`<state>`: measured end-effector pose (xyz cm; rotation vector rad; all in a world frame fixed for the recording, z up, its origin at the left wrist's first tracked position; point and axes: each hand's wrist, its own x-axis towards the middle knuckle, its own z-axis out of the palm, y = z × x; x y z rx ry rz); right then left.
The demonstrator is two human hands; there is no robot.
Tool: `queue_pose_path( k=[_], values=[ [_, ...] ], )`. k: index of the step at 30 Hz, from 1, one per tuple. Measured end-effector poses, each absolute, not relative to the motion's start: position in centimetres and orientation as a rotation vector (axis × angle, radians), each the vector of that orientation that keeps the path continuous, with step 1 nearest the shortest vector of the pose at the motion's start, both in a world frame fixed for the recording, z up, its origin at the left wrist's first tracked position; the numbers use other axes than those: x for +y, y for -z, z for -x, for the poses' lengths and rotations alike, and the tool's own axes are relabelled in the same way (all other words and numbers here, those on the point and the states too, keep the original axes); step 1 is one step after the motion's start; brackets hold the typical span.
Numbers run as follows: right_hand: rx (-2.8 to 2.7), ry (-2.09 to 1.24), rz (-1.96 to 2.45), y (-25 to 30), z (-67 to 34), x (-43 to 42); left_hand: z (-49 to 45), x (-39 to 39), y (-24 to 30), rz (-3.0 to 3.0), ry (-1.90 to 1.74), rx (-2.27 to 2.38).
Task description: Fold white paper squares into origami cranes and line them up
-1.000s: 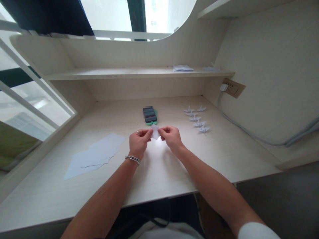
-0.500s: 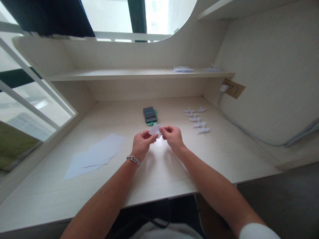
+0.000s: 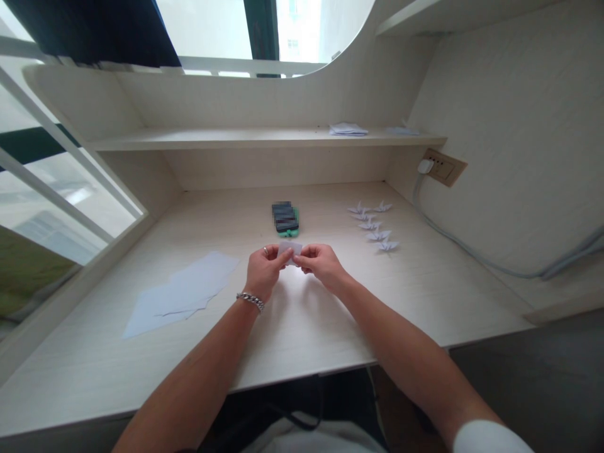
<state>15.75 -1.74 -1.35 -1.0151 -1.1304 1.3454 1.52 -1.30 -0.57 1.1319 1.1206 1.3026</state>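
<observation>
A small folded piece of white paper (image 3: 291, 246) is held up between my two hands, over the middle of the desk. My left hand (image 3: 265, 269) pinches its left side, thumb across the near face; a ring and a chain bracelet are on this arm. My right hand (image 3: 321, 264) grips the lower right part between thumb and fingers. Both thumbs nearly meet at the paper, and my fingers hide part of its folds. Just beyond lies a dark phone with a green case (image 3: 285, 220). Off to the right stand several white paper cranes (image 3: 377, 236).
Loose white sheets (image 3: 189, 286) lie on the left of the desk (image 3: 302, 333). Folded papers (image 3: 348, 129) rest on the shelf (image 3: 226, 139). A plug sits in the wall socket (image 3: 446, 167), its grey cable (image 3: 465, 243) running along the right wall.
The paper has turned from a tilted, corner-up position to lying more level between my hands. My right hand has shifted slightly left and down, my left hand slightly left.
</observation>
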Motion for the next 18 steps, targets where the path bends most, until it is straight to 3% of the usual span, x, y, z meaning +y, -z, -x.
queue_pose_path(
  k=[18],
  values=[
    [-1.131,-1.091,1.052,1.89,-15.87,-1.21,-1.54,-1.0,0.97,-1.224,-1.266,1.077]
  ],
)
